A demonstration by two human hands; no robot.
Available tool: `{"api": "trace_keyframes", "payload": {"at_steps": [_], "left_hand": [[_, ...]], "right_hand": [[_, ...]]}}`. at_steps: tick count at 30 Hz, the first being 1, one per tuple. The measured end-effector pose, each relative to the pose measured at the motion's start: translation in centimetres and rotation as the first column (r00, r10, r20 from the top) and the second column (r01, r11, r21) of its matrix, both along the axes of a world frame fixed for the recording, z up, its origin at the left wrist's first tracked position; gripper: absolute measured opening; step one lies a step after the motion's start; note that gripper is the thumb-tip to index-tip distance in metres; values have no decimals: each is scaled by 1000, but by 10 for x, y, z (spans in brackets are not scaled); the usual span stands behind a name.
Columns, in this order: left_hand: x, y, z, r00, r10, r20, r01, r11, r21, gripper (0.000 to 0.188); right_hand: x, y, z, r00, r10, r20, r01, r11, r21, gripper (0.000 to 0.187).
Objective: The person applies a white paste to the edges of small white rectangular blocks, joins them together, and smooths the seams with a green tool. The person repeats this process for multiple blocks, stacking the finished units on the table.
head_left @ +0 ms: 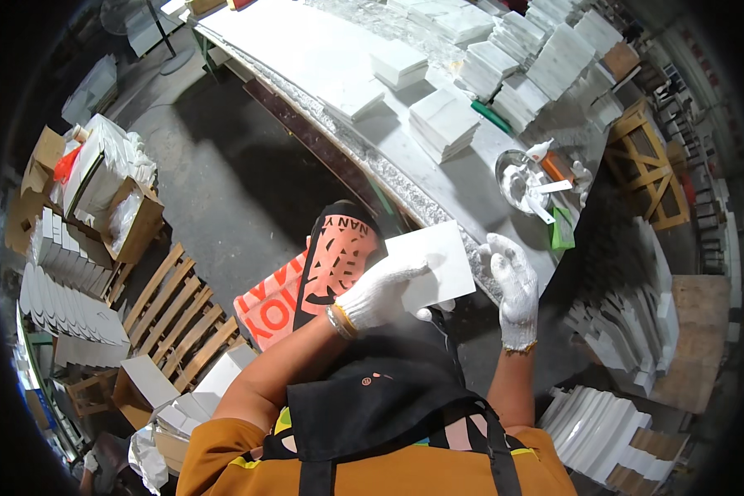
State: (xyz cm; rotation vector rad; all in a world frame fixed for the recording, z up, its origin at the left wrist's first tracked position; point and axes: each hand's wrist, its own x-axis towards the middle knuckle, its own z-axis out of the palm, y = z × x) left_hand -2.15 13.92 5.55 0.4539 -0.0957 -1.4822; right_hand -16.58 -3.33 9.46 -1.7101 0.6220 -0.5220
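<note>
My left hand (pixel 382 291), in a white knitted glove, grips a square white stone tile (pixel 440 271) by its left side, thumb on top. The tile is held over my lap, just off the near edge of the table. My right hand (pixel 512 285), gloved the same way, is raised just right of the tile with its fingers apart and nothing in it. Beyond it on the table stands a metal bowl (pixel 504 175) with white paste and white spatulas (pixel 547 188). Stacks of white tiles (pixel 444 124) stand farther back.
A green-and-white packet (pixel 562 229) and an orange block (pixel 557 168) lie near the bowl. At left are a wooden pallet (pixel 178 310) and cardboard boxes (pixel 134 217). More stone pieces (pixel 599 430) are stacked at my right. A wooden crate (pixel 649 169) stands past the table's end.
</note>
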Motion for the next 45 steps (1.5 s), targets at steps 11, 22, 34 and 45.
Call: {"api": "trace_keyframes", "payload": {"at_steps": [11, 22, 34, 45], "left_hand": [[-2, 6, -10, 986, -154, 66, 156, 987, -24, 55], [-11, 7, -14, 996, -78, 32, 70, 978, 197, 47], [-13, -3, -7, 961, 19, 274, -77, 976, 202, 48], [-7, -2, 1, 946, 40, 323, -117, 968, 223, 39]], "right_hand": [[27, -10, -5, 969, 231, 82, -245, 923, 298, 43], [-12, -39, -17, 968, -239, 76, 216, 950, 225, 32], [-55, -175, -56, 741, -655, -151, 158, 388, -908, 54], [-89, -155, -48, 889, -451, -73, 373, 809, -454, 61]]}}
